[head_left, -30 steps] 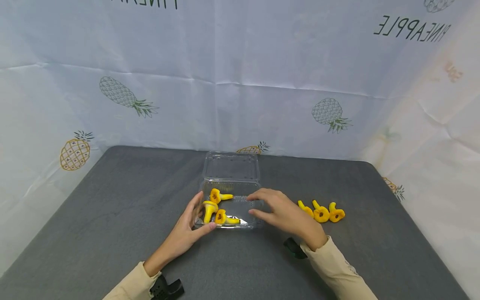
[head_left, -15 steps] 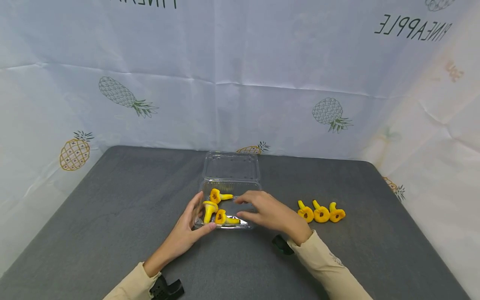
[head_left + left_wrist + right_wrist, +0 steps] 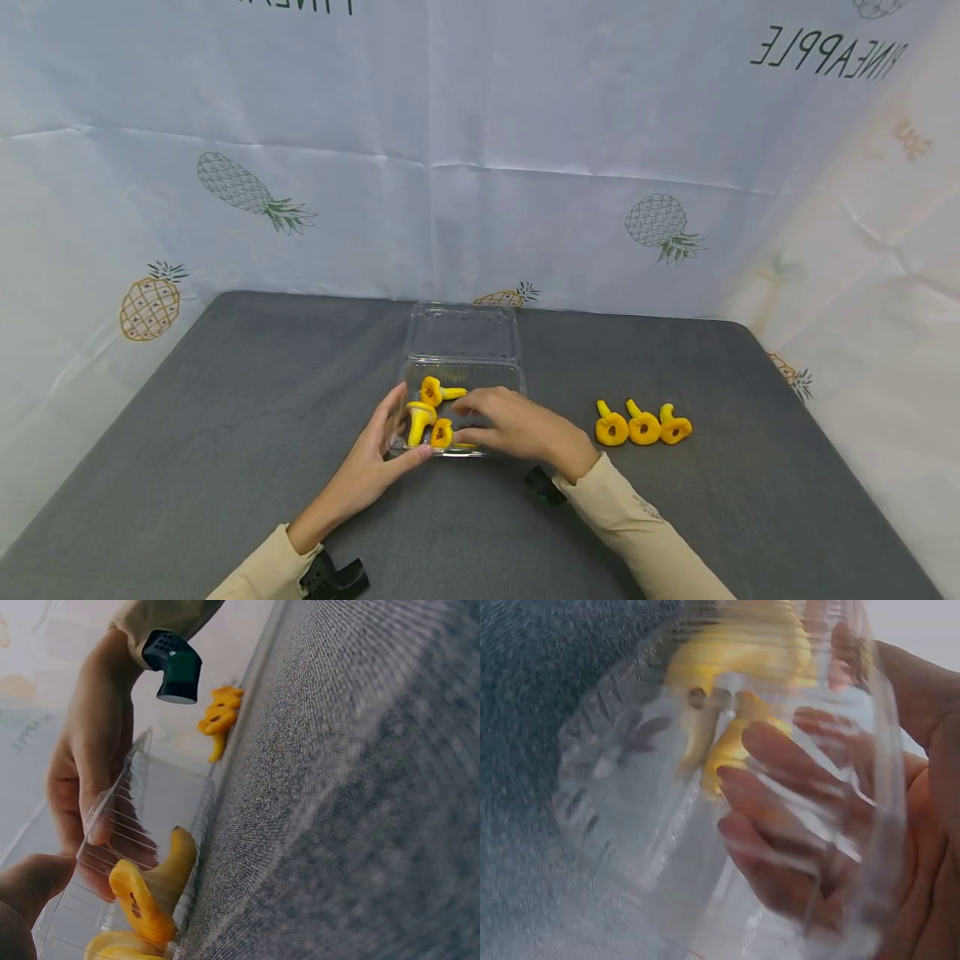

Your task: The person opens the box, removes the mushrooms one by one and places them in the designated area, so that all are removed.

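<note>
From the head view, a clear plastic clamshell box [image 3: 459, 400] sits mid-table on the dark grey table [image 3: 225, 433], its lid [image 3: 462, 331] lying open on the far side. Three yellow toy mushrooms [image 3: 431, 412] lie in its tray. The left hand [image 3: 375, 462] rests against the box's left near corner, fingers relaxed and straight, thumb touching the near rim. The right hand [image 3: 517, 429] has slid left across the tray over the last second, and its fingertips now sit beside the nearest mushroom; whether they pinch it is not clear here. That shift suggests the work is on arranging pieces inside the box. Three more yellow toy mushrooms [image 3: 642, 427] stand in a row to the right, well apart from the box. A white pineapple-print cloth [image 3: 480, 167] hangs behind.

From the left wrist view, the right hand [image 3: 90, 787] reaches into the tray [image 3: 142, 847], its fingertips seen through the ribbed wall near a mushroom [image 3: 150, 892]; the outside row [image 3: 219, 720] shows farther off.

From the right wrist view, the right hand's fingers [image 3: 780, 795] lie loosely curved inside the blurred clear box [image 3: 667, 825], close to yellow pieces [image 3: 735, 690], with no grip plainly visible.
</note>
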`<state>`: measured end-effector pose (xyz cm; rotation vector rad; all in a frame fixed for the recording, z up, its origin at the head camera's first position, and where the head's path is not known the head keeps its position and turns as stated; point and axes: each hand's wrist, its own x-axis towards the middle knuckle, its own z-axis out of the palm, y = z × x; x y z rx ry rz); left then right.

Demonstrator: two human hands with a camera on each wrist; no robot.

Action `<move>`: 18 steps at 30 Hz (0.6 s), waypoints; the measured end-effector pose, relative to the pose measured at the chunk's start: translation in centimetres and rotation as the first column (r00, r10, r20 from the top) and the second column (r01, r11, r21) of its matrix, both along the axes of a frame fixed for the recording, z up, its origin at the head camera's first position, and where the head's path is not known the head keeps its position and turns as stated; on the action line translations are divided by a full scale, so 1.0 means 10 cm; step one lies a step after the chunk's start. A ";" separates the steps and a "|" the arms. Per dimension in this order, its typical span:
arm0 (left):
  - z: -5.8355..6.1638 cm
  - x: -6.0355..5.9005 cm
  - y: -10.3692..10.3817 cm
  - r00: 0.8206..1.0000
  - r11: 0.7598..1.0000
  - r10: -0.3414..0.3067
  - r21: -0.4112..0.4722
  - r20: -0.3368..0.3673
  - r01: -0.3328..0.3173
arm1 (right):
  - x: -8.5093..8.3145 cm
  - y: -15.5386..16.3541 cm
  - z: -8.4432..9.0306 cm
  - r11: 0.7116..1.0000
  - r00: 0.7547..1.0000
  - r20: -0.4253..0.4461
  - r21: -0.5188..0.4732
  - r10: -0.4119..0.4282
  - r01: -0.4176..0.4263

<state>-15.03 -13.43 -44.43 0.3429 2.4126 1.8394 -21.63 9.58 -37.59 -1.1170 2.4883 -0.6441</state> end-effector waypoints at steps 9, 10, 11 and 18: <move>0.00 0.00 0.00 1.000 1.000 -0.006 0.002 0.010 0.006 | -0.02 -0.09 -0.08 0.999 1.000 -0.004 0.026 0.030 -0.030; 0.00 0.00 0.00 1.000 1.000 -0.006 0.002 0.011 0.006 | -0.02 -0.09 -0.08 0.999 0.999 -0.008 0.026 0.034 -0.034; 0.00 0.00 0.00 1.000 1.000 -0.005 0.002 0.011 0.005 | -0.02 -0.10 -0.08 0.999 0.999 -0.011 0.031 0.036 -0.036; 0.00 0.00 0.00 1.000 1.000 -0.003 -0.002 0.012 0.003 | -0.07 -0.13 -0.10 0.997 0.998 0.015 0.045 0.056 -0.056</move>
